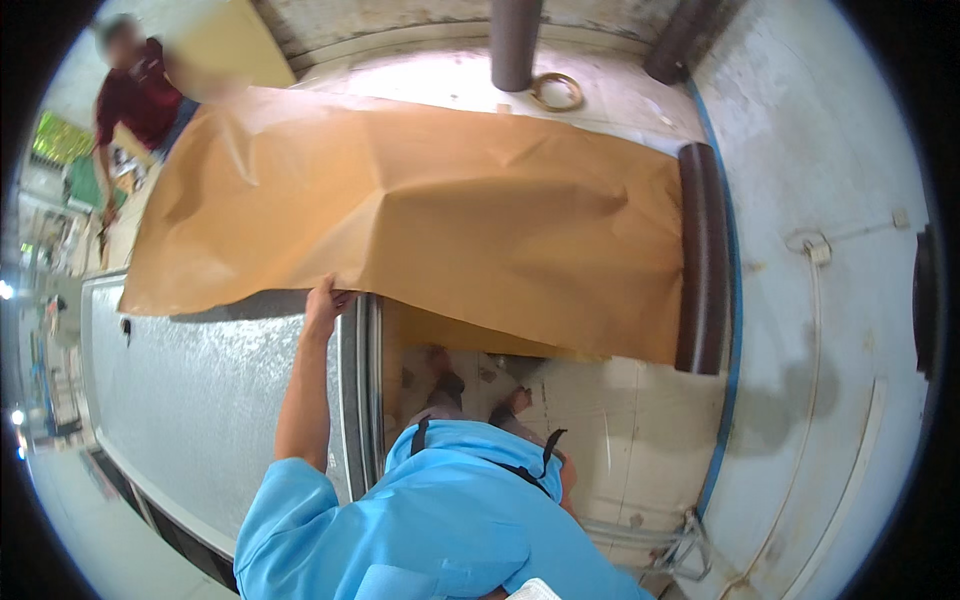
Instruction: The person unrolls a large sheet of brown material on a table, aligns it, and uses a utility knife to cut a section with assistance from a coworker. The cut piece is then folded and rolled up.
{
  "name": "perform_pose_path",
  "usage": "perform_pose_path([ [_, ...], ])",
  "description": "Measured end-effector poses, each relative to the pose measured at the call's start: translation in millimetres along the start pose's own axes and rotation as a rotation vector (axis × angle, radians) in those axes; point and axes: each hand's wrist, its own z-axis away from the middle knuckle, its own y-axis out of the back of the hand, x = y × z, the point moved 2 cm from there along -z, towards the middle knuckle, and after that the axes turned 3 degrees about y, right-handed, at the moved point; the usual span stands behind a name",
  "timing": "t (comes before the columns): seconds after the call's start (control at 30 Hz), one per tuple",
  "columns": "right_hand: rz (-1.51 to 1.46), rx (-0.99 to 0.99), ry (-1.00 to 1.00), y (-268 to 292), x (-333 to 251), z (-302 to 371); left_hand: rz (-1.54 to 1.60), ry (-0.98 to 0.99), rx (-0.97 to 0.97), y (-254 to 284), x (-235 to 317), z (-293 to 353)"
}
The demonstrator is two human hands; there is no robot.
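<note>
A wide tan sheet (500,230) with creases stretches across the view, its right end running into a dark brown roll (703,260) by the wall. My left hand (328,300) has its fingers closed round the sheet's near edge, left of the middle, lifting it into a fold. Under that edge lies a grey table (230,390) with a metal rim. A sliver of my right arm (568,483) shows beside my blue shirt; the right hand itself is hidden.
At the far left stands a person in a dark red shirt (143,95), near the sheet's far corner. Another dark roll (513,45) stands upright at the back beside a ring of tape (557,92). A metal-framed object (685,548) lies on the tiled floor at lower right.
</note>
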Motion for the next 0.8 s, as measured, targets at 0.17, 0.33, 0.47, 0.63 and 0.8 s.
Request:
perform_pose_path([
  [0.17, 0.153, -0.1, -0.1, 32.1, -6.7, 18.4, -0.052, -0.063, -0.043, 1.2, 1.3, -3.8],
  [0.33, 0.148, -0.074, 0.255, 53.0, -18.4, 29.6, -0.104, -0.029, -0.017, 2.1, 5.7, -0.2],
  [0.47, 0.461, -0.233, 0.499, 97.9, -46.8, 35.3, -0.097, -0.047, -0.045, 7.6, 7.5, -0.5],
  [0.63, -0.09, -0.31, -0.035, 207.5, -119.5, -24.7, -0.059, -0.08, -0.076, 16.0, -1.7, -5.4],
  [0.8, -0.596, 0.073, 0.268, 206.0, -279.1, -178.9, -0.004, -0.055, -0.082, 19.5, -8.0, -10.6],
])
